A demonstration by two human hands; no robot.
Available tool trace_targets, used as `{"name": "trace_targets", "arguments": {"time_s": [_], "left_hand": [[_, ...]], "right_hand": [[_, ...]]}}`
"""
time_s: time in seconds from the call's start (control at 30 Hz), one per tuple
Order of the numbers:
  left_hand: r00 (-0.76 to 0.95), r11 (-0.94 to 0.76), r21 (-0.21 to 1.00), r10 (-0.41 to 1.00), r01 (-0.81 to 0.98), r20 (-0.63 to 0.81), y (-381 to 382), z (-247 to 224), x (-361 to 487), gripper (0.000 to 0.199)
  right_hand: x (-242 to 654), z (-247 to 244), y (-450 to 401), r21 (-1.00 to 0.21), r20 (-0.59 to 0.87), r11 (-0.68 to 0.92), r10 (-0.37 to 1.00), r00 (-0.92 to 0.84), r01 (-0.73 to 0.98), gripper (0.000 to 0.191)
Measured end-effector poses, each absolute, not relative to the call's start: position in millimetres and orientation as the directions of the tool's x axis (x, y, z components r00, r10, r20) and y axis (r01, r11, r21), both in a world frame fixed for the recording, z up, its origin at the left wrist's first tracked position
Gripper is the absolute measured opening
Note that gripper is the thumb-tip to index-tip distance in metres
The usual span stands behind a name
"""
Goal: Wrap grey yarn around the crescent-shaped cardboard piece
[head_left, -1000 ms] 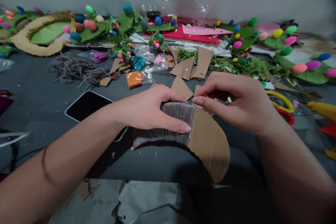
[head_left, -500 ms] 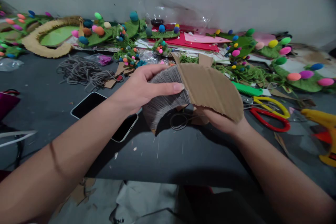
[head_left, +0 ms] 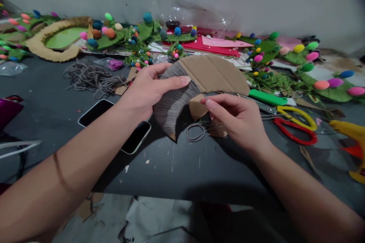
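My left hand [head_left: 151, 89] grips a cardboard crescent [head_left: 216, 74], its thumb lying across the front face. Tightly wound grey cord [head_left: 178, 93] covers the crescent's left part down to a bare pointed tip; the right part is plain brown cardboard. Just below the inner curve, my right hand [head_left: 236, 115] is closed in a pinch, thumb against index finger, on what looks like the thin free end of the cord. A small cord loop [head_left: 196, 132] lies on the table below, beside cardboard scraps [head_left: 218, 129].
A phone [head_left: 136, 138] lies under my left forearm, with a tangle of grey cord [head_left: 91, 78] behind it. To the right are scissors [head_left: 296, 125], a green-handled cutter [head_left: 268, 98] and a yellow glue gun [head_left: 348, 131]. Felt leaves with coloured balls [head_left: 111, 38] line the back.
My right hand has come from behind the crescent to its front, below the inner edge, and now pinches. The crescent has shifted slightly left and tilted, still in my left hand.
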State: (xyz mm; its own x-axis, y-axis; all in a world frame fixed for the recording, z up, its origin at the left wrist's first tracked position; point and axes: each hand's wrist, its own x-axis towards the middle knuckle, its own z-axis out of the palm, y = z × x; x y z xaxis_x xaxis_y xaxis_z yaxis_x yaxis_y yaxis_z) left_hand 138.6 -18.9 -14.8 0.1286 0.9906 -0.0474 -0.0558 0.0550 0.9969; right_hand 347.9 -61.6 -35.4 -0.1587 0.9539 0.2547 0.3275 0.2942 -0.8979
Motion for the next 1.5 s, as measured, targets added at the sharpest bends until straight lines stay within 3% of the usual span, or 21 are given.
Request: {"name": "trace_targets", "arguments": {"time_s": [0.07,0.17,0.27,0.33,0.47,0.63,0.8,0.97,1.23,1.5], "left_hand": [[0.100,0.046,0.999,0.994,-0.011,-0.045,-18,-16,137,0.032],[0.129,0.062,0.995,0.989,0.074,-0.071,-17,-17,133,0.028],[0.208,0.054,0.980,0.974,0.190,-0.093,-17,-17,132,0.023],[0.258,0.034,0.959,0.960,0.282,-0.109,-17,-17,131,0.024],[0.296,0.038,0.908,0.939,0.417,-0.175,-16,-20,129,0.032],[0.360,0.046,0.906,0.908,0.421,-0.214,-19,-21,130,0.034],[0.587,-0.017,0.895,0.760,0.445,-0.277,-28,-13,140,0.027],[0.659,-0.091,0.866,0.689,0.491,-0.302,-31,-6,143,0.032],[0.695,-0.173,0.845,0.663,0.506,-0.280,-34,-8,143,0.042],[0.715,-0.222,0.866,0.671,0.448,-0.198,-34,-8,147,0.034]], "right_hand": [[350,-34,-63,-0.814,0.345,0.395,0.919,-0.193,0.427,0.014],[358,-28,-65,-0.564,0.474,0.599,0.799,-0.371,0.569,0.011],[371,-16,-65,-0.330,0.439,0.723,0.687,-0.579,0.607,0.010],[380,-7,-63,-0.265,0.381,0.759,0.649,-0.658,0.595,0.010],[395,4,-60,-0.325,0.293,0.782,0.618,-0.730,0.532,0.008],[398,8,-63,-0.427,0.309,0.766,0.623,-0.719,0.480,0.009],[390,7,-63,-0.393,0.343,0.780,0.615,-0.710,0.486,0.011],[388,3,-58,-0.427,0.349,0.767,0.628,-0.695,0.479,0.009],[384,-1,-58,-0.461,0.354,0.751,0.644,-0.678,0.473,0.007],[380,1,-61,-0.542,0.345,0.689,0.704,-0.621,0.481,0.003]]}}
